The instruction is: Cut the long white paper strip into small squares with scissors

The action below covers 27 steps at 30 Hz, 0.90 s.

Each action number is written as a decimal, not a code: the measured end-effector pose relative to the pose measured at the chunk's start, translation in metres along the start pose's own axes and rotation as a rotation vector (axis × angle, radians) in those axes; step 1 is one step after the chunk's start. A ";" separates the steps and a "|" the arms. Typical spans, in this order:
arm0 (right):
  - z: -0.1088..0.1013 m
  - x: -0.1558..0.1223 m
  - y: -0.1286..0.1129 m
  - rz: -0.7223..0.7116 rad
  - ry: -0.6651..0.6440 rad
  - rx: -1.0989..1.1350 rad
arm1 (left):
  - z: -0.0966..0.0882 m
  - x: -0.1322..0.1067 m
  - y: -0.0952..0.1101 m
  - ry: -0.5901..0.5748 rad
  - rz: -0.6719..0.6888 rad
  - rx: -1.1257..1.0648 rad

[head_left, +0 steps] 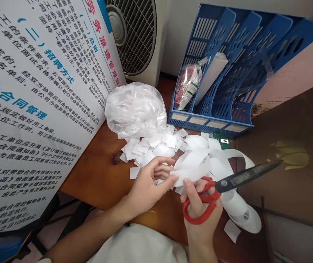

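Observation:
My left hand pinches the end of a long white paper strip between thumb and fingers. My right hand grips red-handled scissors, fingers through the loops, with the dark blades closed and pointing right. The strip curls in loops over the wooden desk and down to the right. Just beyond my left hand lies a pile of small cut white paper squares.
A clear plastic bag with paper pieces sits behind the pile. A blue file rack holding packets stands at the back right. A white fan is behind, and a large printed board leans on the left.

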State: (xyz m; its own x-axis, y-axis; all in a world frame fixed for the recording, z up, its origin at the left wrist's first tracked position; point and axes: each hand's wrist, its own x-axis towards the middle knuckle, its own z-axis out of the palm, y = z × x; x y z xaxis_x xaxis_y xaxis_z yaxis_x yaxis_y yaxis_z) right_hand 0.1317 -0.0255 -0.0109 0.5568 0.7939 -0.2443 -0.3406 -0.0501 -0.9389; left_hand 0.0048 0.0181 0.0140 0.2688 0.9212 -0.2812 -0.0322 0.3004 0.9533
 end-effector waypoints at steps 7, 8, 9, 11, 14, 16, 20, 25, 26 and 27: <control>0.002 0.000 0.005 -0.037 0.012 0.010 | 0.004 0.002 -0.009 -0.044 -0.185 -0.219; 0.002 -0.001 0.005 -0.034 0.015 0.011 | 0.004 0.002 -0.009 -0.033 -0.182 -0.210; 0.002 -0.001 0.004 -0.033 0.017 0.012 | 0.004 0.001 -0.008 -0.027 -0.181 -0.201; 0.002 -0.001 0.004 -0.043 0.027 0.007 | 0.002 0.000 -0.007 -0.027 -0.176 -0.184; 0.003 -0.001 0.004 -0.066 0.027 0.000 | 0.000 -0.001 -0.007 -0.031 -0.165 -0.154; 0.002 -0.001 0.004 -0.061 0.021 -0.004 | -0.001 -0.001 -0.007 -0.027 -0.162 -0.132; 0.002 -0.001 0.005 -0.054 0.015 0.001 | -0.001 -0.002 -0.008 -0.021 -0.169 -0.128; 0.004 -0.001 0.006 -0.097 0.018 -0.035 | 0.000 0.000 -0.010 -0.046 -0.175 -0.155; 0.003 -0.001 0.006 -0.097 0.018 -0.052 | 0.000 0.000 -0.011 -0.046 -0.176 -0.156; 0.003 -0.002 0.006 -0.099 0.025 -0.067 | 0.000 0.001 -0.011 -0.043 -0.180 -0.158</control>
State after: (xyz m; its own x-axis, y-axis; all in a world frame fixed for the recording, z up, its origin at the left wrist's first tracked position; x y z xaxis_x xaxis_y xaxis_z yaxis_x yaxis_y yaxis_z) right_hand 0.1267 -0.0258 -0.0154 0.6045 0.7815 -0.1546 -0.2322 -0.0128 -0.9726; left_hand 0.0051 0.0155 0.0029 0.3243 0.8392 -0.4365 -0.1291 0.4963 0.8585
